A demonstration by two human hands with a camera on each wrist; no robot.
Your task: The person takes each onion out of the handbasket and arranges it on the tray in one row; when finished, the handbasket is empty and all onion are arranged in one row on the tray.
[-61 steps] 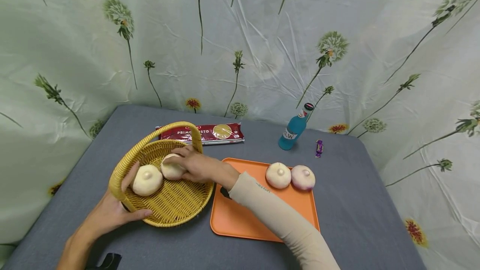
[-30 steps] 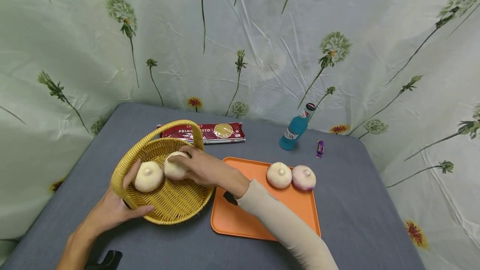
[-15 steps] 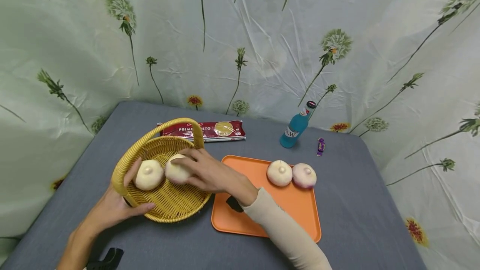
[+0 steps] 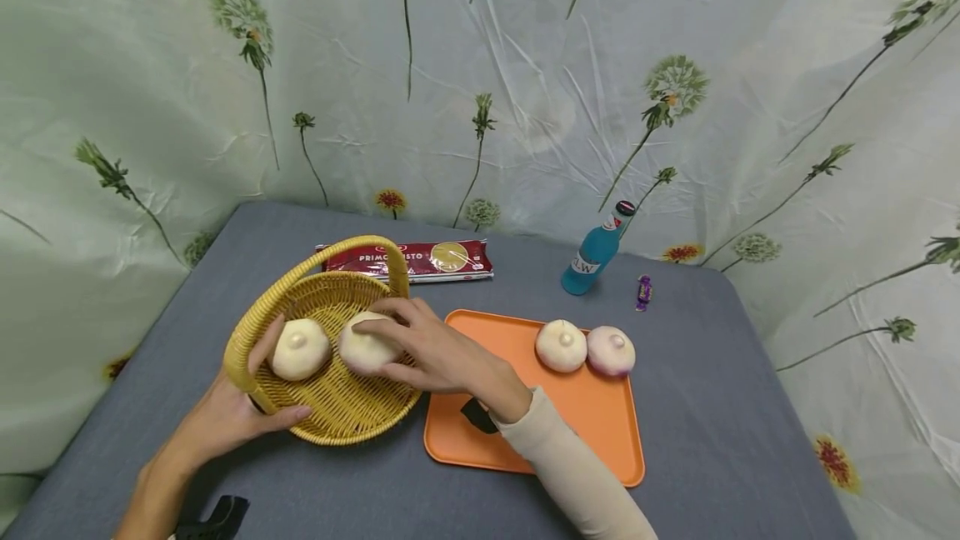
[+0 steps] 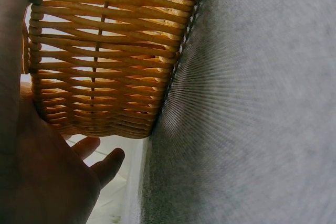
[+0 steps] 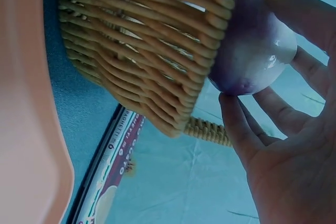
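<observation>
My right hand (image 4: pixel 442 352) grips a white and purple turnip (image 4: pixel 365 344) with spread fingers, over the right side of a yellow wicker basket (image 4: pixel 341 432). In the right wrist view, this turnip (image 6: pixel 252 40) is level with the basket's rim, between thumb and fingertips. A second turnip (image 4: pixel 298 349) sits inside the basket at the left. My left hand (image 4: pixel 225 419) holds the basket's left side by the rim near the handle's foot, its thumb along the front. Two more turnips, one white (image 4: pixel 561 346) and one purple-tinged (image 4: pixel 611 351), sit together on an orange tray (image 4: pixel 480 452).
Behind the basket lies a red spaghetti packet (image 4: pixel 450 258). A blue bottle (image 4: pixel 592 257) stands at the back right, with a purple wrapped candy (image 4: pixel 644 293) beside it. The grey table (image 4: pixel 705 407) ends at a flowered curtain (image 4: pixel 525 90).
My right hand has drawn the gripped turnip rightward within the basket, away from the other turnip. The left hand keeps its hold on the basket, which has hardly moved.
</observation>
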